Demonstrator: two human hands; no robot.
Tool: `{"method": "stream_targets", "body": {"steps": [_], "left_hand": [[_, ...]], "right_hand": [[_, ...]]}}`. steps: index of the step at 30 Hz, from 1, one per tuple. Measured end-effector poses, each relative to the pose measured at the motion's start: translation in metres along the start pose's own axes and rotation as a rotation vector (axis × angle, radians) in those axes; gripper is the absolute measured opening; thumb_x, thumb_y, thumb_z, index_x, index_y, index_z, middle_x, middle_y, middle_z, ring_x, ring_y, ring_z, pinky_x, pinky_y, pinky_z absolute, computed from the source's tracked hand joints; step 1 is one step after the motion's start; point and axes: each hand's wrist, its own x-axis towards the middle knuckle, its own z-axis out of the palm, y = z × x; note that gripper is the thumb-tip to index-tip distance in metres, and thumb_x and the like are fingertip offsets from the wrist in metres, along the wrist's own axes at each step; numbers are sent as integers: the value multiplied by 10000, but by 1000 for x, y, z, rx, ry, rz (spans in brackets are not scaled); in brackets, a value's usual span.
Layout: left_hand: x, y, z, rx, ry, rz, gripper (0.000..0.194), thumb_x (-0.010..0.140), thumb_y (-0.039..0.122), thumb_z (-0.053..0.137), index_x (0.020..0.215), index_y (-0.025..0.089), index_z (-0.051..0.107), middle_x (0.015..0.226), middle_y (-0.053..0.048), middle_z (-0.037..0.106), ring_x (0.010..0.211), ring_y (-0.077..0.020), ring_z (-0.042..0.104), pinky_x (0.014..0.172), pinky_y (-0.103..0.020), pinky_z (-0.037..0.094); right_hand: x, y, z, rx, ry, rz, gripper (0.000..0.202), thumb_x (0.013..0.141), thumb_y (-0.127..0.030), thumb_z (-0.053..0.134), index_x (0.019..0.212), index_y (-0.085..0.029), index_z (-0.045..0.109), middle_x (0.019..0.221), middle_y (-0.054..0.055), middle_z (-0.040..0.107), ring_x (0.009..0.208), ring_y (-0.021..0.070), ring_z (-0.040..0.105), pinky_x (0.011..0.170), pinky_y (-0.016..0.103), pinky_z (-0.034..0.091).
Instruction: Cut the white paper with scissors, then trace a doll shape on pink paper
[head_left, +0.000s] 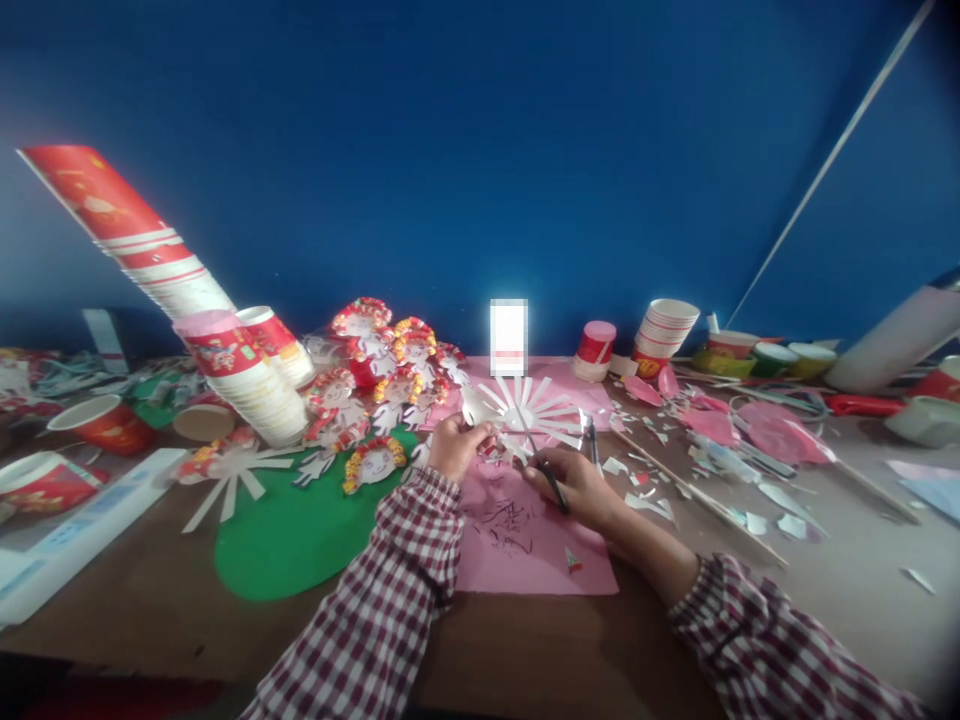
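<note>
My left hand (pixel 459 447) pinches the near left edge of a white paper cup (pixel 517 415) cut into strips that splay out like rays from its round base. Scissors (pixel 553 488) with black handles are in my right hand (pixel 581 487), their blades pointing up and left across the cut cup. Beneath both hands lies a pink sheet (pixel 540 560) with dark scribbled marks and a small coloured scrap. To the left, a green sheet (pixel 292 545) carries paper figures (pixel 373 465) with red and yellow curled fringes.
Stacked red and white paper cups (pixel 244 380) lean at the left, and another cup stack (pixel 667 330) stands back right. Pink pieces (pixel 780 430), white scraps (pixel 652 505) and a thin stick (pixel 705 500) litter the right side. A blue wall (pixel 480 150) rises behind the table.
</note>
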Motion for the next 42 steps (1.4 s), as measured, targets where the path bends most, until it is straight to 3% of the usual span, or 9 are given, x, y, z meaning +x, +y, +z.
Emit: {"method": "stream_targets", "body": {"steps": [8, 21, 26, 42], "left_hand": [[-9, 8, 6, -99, -69, -65, 199, 591, 231, 735, 668, 122, 588, 607, -22, 628, 565, -120, 598, 592, -255, 486], [-29, 17, 25, -233, -43, -190, 174, 569, 147, 731, 666, 120, 590, 689, -39, 643, 663, -133, 618, 615, -255, 524], [-34, 14, 31, -245, -78, -184, 190, 591, 153, 720, 759, 114, 638, 714, -35, 644, 664, -124, 614, 612, -239, 523], [-40, 17, 34, -268, -116, -189, 219, 573, 157, 725, 771, 105, 646, 721, -40, 652, 663, -129, 604, 619, -251, 518]], "right_hand": [[3, 7, 1, -59, 15, -40, 298, 789, -455, 575, 753, -161, 607, 521, -42, 432, 481, 85, 371, 455, 198, 276], [2, 10, 3, -3, 10, -74, 221, 774, -391, 615, 762, -171, 591, 542, -50, 447, 502, 86, 402, 488, 196, 310], [0, 6, 2, 43, -14, -64, 225, 785, -391, 603, 780, -168, 579, 551, -44, 484, 500, 90, 448, 478, 192, 324], [-2, 1, 1, 89, -31, -44, 265, 789, -428, 597, 776, -166, 563, 548, -40, 473, 496, 93, 446, 464, 195, 329]]}}
